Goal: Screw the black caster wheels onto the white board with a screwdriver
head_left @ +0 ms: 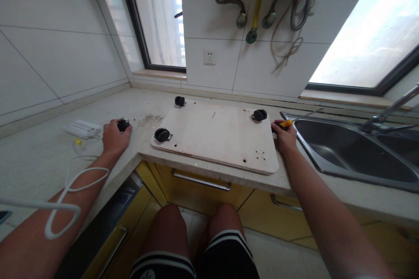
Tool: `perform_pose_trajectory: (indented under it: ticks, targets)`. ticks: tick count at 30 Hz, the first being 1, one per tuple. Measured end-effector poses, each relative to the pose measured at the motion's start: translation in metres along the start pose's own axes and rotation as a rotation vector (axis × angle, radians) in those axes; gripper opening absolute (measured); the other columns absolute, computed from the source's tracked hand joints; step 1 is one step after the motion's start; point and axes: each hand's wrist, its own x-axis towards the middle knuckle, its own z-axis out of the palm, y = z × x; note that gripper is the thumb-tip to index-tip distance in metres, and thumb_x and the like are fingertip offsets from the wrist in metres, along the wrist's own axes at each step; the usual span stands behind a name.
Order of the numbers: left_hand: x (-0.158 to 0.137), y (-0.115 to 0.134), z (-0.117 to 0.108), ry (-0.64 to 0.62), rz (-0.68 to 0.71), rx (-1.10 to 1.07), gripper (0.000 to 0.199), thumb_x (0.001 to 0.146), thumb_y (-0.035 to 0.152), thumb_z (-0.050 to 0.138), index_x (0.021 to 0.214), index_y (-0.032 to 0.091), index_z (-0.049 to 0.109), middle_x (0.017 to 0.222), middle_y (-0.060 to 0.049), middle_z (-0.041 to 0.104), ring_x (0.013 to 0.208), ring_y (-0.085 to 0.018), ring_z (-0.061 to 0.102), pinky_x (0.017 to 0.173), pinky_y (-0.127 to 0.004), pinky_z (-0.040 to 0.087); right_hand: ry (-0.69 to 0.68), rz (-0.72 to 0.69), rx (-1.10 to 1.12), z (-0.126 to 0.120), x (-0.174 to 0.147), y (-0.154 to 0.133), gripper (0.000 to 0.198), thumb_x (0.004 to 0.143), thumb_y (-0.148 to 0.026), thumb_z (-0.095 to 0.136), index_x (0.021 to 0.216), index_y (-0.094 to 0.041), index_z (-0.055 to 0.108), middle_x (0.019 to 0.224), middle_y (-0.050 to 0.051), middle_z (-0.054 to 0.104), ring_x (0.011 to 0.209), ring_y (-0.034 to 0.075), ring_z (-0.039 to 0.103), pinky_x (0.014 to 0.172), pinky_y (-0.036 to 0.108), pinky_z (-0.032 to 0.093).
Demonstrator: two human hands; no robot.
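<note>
A pale wooden board (209,133) with rounded corners lies flat on the counter. Black caster wheels stand on three of its corners: far left (180,101), near left (162,134) and far right (259,115). The near right corner shows several small screw holes. Left of the board, my left hand (114,137) is closed around another black caster wheel (124,125), just above or on the counter. Beside the board's right edge, my right hand (285,136) grips a screwdriver (286,123) with a yellow and black handle, its shaft pointing right over the sink edge.
A steel sink (347,148) with a faucet (376,120) lies to the right. At left are a white power strip or adapter (81,128) and a looping white cable (65,200). Dark debris (152,118) dots the counter. Below are yellow cabinets (203,189), one standing open at left.
</note>
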Motion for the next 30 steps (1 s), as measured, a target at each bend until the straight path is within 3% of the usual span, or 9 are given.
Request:
perform_pose_trajectory:
  ticks: [5,8,12,22,26,30]
  targets:
    - [0.000,-0.004,0.001,0.040,-0.019,-0.038,0.059,0.099,0.034,0.080,0.148,0.007,0.062,0.152,-0.029,0.058,0.146,-0.046,0.058,0.121,-0.060,0.051,-0.002,0.007,0.000,0.000,0.000,0.000,0.047,0.056,-0.039,0.095,0.094,-0.024,0.073,0.097,0.002,0.072,0.090,0.020,0.069,0.092,0.043,0.059]
    - [0.000,-0.004,0.002,0.021,-0.030,-0.040,0.069,0.098,0.035,0.082,0.155,0.006,0.058,0.154,-0.030,0.054,0.149,-0.047,0.055,0.124,-0.060,0.048,0.003,0.011,-0.002,0.000,-0.001,-0.001,0.046,0.057,-0.037,0.096,0.094,-0.023,0.073,0.098,0.002,0.072,0.090,0.019,0.069,0.093,0.042,0.059]
    - [-0.001,-0.003,0.002,-0.012,0.002,-0.041,0.074,0.101,0.034,0.076,0.167,0.012,0.051,0.155,-0.028,0.049,0.150,-0.045,0.054,0.128,-0.058,0.045,0.008,0.012,-0.001,0.000,-0.001,-0.002,0.045,0.057,-0.036,0.096,0.094,-0.023,0.074,0.097,0.002,0.073,0.090,0.019,0.069,0.093,0.042,0.059]
    - [0.003,-0.009,0.005,-0.005,0.063,-0.041,0.065,0.107,0.038,0.066,0.168,0.017,0.055,0.146,-0.020,0.044,0.147,-0.037,0.049,0.131,-0.055,0.040,0.012,0.020,0.010,0.001,-0.001,0.000,0.048,0.054,-0.039,0.096,0.093,-0.024,0.073,0.095,0.000,0.074,0.090,0.019,0.069,0.090,0.040,0.059]
    - [0.006,-0.010,0.008,0.007,0.068,-0.048,0.083,0.101,0.031,0.073,0.176,0.016,0.041,0.146,-0.021,0.042,0.147,-0.037,0.048,0.133,-0.055,0.038,0.000,0.021,0.003,0.000,-0.001,-0.001,0.048,0.055,-0.039,0.095,0.095,-0.023,0.072,0.094,-0.001,0.073,0.088,0.018,0.068,0.088,0.038,0.058]
    - [0.006,-0.012,0.010,0.013,0.084,-0.076,0.071,0.100,0.027,0.072,0.167,0.013,0.053,0.144,-0.021,0.042,0.149,-0.038,0.046,0.134,-0.056,0.037,-0.005,0.024,-0.003,0.000,-0.001,-0.002,0.048,0.056,-0.037,0.095,0.095,-0.022,0.072,0.094,-0.001,0.073,0.088,0.017,0.068,0.089,0.037,0.057]
